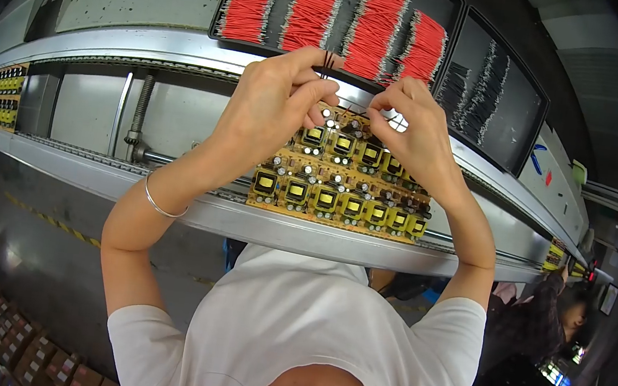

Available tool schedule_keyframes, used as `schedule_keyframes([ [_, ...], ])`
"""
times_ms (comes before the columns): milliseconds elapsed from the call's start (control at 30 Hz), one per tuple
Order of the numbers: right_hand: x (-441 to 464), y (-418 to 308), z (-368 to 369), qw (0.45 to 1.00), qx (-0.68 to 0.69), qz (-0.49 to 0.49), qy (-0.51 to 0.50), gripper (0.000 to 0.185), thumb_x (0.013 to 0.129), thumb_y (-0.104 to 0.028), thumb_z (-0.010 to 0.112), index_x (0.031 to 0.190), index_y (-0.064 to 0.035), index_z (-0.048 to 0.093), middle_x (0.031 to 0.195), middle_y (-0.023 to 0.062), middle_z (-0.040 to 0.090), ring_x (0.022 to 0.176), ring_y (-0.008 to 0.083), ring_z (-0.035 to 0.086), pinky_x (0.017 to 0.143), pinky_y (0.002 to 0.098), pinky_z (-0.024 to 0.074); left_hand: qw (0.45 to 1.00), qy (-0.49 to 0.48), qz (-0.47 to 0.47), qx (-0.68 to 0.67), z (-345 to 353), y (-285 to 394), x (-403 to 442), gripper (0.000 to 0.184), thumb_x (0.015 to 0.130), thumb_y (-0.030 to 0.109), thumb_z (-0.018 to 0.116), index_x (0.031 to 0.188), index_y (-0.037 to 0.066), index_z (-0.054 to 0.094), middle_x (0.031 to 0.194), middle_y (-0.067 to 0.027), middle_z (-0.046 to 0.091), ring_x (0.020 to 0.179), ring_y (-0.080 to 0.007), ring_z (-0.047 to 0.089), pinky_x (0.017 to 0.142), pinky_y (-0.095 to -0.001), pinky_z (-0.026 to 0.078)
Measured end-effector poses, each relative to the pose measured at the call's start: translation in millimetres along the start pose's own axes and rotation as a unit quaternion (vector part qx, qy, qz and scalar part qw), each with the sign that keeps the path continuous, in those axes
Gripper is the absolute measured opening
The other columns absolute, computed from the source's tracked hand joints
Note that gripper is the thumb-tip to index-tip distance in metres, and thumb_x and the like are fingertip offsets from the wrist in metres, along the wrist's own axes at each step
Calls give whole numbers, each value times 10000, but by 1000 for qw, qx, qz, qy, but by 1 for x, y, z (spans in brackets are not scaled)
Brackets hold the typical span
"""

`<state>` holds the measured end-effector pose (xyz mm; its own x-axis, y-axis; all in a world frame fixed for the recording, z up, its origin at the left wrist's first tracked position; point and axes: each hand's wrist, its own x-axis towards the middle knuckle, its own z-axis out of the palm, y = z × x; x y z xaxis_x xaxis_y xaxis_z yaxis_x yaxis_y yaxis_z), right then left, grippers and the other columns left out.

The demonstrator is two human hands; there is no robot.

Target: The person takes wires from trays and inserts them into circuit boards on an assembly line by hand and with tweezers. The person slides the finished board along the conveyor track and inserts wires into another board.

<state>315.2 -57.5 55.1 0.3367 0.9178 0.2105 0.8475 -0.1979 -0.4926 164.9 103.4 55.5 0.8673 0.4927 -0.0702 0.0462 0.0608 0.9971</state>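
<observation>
My left hand (278,97) is closed, with a few short black wires (328,64) standing up between thumb and fingers. It hangs over the upper left part of a panel of circuit boards (342,174). The panel carries rows of yellow transformers (297,191) and round capacitors. My right hand (414,125) pinches what looks like one thin black wire (359,113) over the panel's upper edge. Its fingertips are just above the boards; whether the wire touches a board I cannot tell. The fingers of both hands hide some of the top row.
Behind the hands, a black tray (454,49) holds bundles of red wires (312,8) and black wires (483,91). The panel lies across metal conveyor rails (303,242). Another board panel (6,96) sits far left. A co-worker (541,314) is at the right. Blue-handled tool (536,158) lies right of the tray.
</observation>
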Motion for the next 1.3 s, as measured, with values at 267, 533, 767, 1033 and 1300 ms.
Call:
schedule_keyframes([
  [267, -1, 3, -1, 999, -14, 14, -25, 77, 767, 17, 691, 838, 8, 660, 842, 50, 571, 798, 186, 525, 722, 302, 445, 999, -25, -8, 23, 0, -8, 0, 148, 882, 3, 625, 989, -66, 701, 718, -91, 682, 562, -115, 582, 527, -236, 485],
  [533, -1, 1, -4, 995, -76, 11, -57, 81, 770, 4, 698, 841, 10, 659, 852, 57, 578, 804, 189, 534, 720, 295, 449, 994, -44, 11, 100, 0, -18, 0, 126, 884, 3, 661, 981, -35, 732, 732, -69, 691, 592, -102, 604, 548, -200, 504],
  [767, 8, -12, -9, 998, -11, -51, 23, 57, 801, -14, 694, 834, 8, 653, 892, 50, 614, 796, 162, 537, 722, 274, 445, 992, -82, 7, 94, 0, -12, -1, 112, 891, 10, 648, 936, -51, 731, 701, -62, 675, 587, -96, 597, 547, -200, 503],
  [1033, 16, -18, -8, 988, 156, 0, 21, 59, 775, -13, 701, 807, 6, 656, 794, 41, 609, 701, 155, 532, 671, 271, 449, 990, -120, -12, 79, 0, -9, -1, 127, 907, 16, 617, 908, -56, 721, 710, -67, 677, 578, -96, 594, 541, -203, 500],
  [1300, 18, -7, -17, 979, 182, 85, 16, 41, 816, 11, 638, 849, -12, 641, 837, 22, 620, 763, 109, 517, 707, 223, 415, 985, -65, -21, 159, -8, -6, 2, 119, 906, 32, 633, 904, -49, 721, 724, -76, 685, 572, -101, 593, 536, -196, 495],
])
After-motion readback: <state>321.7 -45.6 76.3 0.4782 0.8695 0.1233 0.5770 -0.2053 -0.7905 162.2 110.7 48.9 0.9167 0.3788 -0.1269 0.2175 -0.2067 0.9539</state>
